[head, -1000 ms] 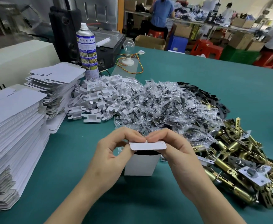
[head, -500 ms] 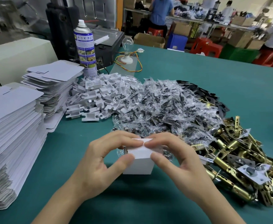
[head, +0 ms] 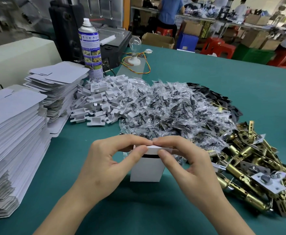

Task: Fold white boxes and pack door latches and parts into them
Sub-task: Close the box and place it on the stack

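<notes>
A small white box (head: 147, 170) stands upright on the green table (head: 223, 92) in front of me. My left hand (head: 108, 165) and my right hand (head: 188, 165) both pinch its top flap between thumb and fingers, fingertips meeting above it. A dark gap shows under the flap. To the right lies a pile of brass door latches (head: 250, 168). Behind the box is a heap of small clear bags of dark parts (head: 172, 112). White plastic inserts (head: 103, 100) are heaped further left.
Two stacks of flat white box blanks (head: 15, 133) stand along the left edge. A spray can (head: 90, 48), a bulb on a wired base (head: 134, 50) and a machine are at the back. Black flat plates (head: 221, 99) lie behind the bags. Other people work at far tables.
The flap was pressed down onto the box half a second ago. Now it is lifted slightly again, a dark gap showing beneath it. Both hands stay on the flap.
</notes>
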The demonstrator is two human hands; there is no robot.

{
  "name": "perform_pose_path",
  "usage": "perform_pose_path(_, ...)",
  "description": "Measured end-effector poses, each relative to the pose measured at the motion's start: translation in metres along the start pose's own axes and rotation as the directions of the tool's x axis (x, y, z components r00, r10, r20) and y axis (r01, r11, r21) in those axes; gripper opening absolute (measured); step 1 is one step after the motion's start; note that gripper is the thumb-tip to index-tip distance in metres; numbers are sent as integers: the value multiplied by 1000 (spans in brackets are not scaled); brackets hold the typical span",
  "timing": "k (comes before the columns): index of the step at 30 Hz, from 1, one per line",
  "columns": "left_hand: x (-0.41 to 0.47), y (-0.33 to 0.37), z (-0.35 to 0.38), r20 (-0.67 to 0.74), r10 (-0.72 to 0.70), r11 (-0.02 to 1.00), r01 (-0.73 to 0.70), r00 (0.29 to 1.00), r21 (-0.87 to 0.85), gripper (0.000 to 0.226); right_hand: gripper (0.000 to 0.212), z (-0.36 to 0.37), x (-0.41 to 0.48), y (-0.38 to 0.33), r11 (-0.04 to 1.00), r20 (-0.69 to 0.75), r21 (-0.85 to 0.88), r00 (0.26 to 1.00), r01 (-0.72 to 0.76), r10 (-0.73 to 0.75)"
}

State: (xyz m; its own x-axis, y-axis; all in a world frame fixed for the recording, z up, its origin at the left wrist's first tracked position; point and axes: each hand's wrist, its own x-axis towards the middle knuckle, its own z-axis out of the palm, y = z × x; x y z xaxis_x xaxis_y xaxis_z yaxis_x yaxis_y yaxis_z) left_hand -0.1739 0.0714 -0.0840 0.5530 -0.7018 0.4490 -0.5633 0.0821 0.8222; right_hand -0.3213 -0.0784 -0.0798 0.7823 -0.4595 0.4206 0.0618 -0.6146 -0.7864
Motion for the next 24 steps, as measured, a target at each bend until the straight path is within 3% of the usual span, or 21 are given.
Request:
perform_pose_path(8,-6,-8,1,-58,76,995,-80,995,-59,15,28,-4,-8,6,996,45,-27,996,85,-83)
perform_pose_path(14,-6,-10,-2,-28,146,989,-147,989,-10,12,30,-8,-9,12,964,32,-152,976,218,-215)
perform_pose_path(24,-5,-10,-3,25,252,963,-253,968,97,13,23,0,-12,15,968,-48,-108,971,226,-232)
